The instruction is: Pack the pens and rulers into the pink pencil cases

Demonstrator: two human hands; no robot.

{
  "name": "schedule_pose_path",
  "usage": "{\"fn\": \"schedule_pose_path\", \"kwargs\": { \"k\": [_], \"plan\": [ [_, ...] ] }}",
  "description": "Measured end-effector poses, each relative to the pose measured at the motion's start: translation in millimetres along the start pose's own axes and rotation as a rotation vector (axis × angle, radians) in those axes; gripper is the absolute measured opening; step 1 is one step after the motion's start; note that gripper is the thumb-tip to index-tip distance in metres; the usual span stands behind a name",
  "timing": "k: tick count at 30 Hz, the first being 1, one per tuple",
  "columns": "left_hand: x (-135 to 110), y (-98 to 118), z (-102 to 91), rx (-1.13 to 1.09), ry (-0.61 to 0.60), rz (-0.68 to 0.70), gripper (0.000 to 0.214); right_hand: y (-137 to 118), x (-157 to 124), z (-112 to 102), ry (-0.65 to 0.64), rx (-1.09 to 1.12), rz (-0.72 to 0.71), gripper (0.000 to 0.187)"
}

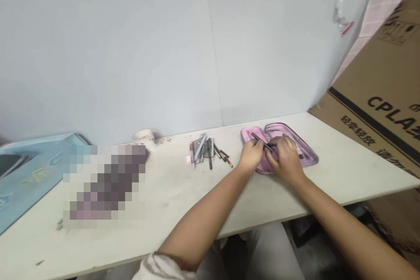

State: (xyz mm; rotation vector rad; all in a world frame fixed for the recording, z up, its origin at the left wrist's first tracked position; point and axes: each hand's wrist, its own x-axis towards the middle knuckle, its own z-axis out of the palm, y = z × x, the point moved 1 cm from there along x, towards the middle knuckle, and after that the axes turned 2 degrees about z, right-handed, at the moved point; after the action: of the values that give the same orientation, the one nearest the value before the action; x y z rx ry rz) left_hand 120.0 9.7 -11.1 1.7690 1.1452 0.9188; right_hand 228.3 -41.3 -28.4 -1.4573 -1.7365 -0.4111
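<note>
An open pink pencil case (263,167) with a dark edge lies on the table, under both hands. My left hand (252,155) is closed on a slim black pen (257,137), which slants over the left half of the case. My right hand (286,156) is over the middle of the case, close beside the left, its fingers curled. The pen's lower end reaches toward the right thumb; what the right fingers grip is hidden and slightly blurred. Inside the right half, a dark-tipped item (301,156) shows past the hand.
Left of the hands lie several pencils (224,156), a grey ruler (200,146) and a pinkish pen (192,153). A white roll-like object (144,135) stands by the wall. A blue bag (42,175) and a pixelated patch are at left; a cardboard box (370,96) flanks the table at right.
</note>
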Motion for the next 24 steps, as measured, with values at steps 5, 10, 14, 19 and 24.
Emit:
{"fn": "schedule_pose_path", "kwargs": {
  "k": [5,10,14,19,24],
  "plan": [
    [10,19,44.5,0.318,-0.216,0.147,0.034,49,-16,-18,-0.045,-0.231,0.173,0.016],
    [-5,17,59.7,0.722,-0.304,0.330,0.035,75,-24,-24,-0.115,-0.458,0.232,0.018],
    [-14,10,50.3,0.782,-0.288,0.410,0.035,69,-21,-24,-0.117,-0.496,0.205,0.021],
    [-18,1,9.5,0.782,-0.234,0.345,0.036,39,-5,-11,-0.159,-0.382,0.115,0.021],
    [-27,-19,-52.8,0.791,-0.115,0.263,0.035,-7,15,16,-0.215,-0.309,0.000,0.023]
  ]
}}
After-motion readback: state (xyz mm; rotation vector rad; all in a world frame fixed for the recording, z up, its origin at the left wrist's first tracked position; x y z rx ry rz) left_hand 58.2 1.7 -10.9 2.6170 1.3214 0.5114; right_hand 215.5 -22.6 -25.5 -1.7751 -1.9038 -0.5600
